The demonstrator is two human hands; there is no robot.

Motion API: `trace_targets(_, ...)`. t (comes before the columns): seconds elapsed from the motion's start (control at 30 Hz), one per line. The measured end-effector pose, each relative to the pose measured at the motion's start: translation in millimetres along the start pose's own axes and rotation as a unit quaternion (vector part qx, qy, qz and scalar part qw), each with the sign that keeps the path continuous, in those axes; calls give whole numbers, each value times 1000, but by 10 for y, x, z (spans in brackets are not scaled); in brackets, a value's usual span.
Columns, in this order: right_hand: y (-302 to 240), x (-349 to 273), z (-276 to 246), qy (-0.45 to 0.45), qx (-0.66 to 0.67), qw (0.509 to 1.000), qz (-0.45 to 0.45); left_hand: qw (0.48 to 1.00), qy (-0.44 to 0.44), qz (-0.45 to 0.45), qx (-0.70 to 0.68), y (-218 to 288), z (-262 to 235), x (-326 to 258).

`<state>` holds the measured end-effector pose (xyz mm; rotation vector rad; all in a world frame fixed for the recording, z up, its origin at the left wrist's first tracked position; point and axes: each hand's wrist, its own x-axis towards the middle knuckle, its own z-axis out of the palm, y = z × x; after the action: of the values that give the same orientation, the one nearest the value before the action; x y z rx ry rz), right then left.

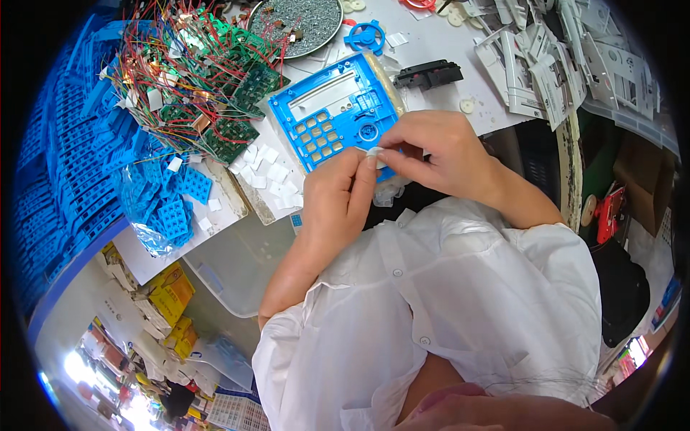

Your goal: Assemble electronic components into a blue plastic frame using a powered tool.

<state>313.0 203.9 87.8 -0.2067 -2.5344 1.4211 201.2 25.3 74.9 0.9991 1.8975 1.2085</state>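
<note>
My left hand [336, 190] and my right hand [440, 149] meet over the near edge of a blue plastic casing [346, 131]. Between their fingertips they pinch a small white piece [374, 153], partly covered by the fingers; its exact kind I cannot make out. The casing lies tilted on the table, with a long window, a grid of square key holes and a round opening beside my right fingers. A yellowish padded edge [388, 77] shows along its right side.
Green circuit boards [255, 85] with tangled wires lie left, near blue plastic parts [68, 144], bagged blue keypads [172, 215] and white squares [277, 172]. A round tray of screws [309, 21], a blue ring part [365, 36], a black part [429, 74] and white panels [532, 68] lie beyond.
</note>
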Motion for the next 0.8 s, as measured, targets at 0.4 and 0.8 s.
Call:
trace_targets(0.4,134,84,262,65,-178,981,37,925,21,212,315,-274,-170,83)
trace_targets(0.8,116,90,477,85,-259,960,72,918,23,228,323,-345,-158,111)
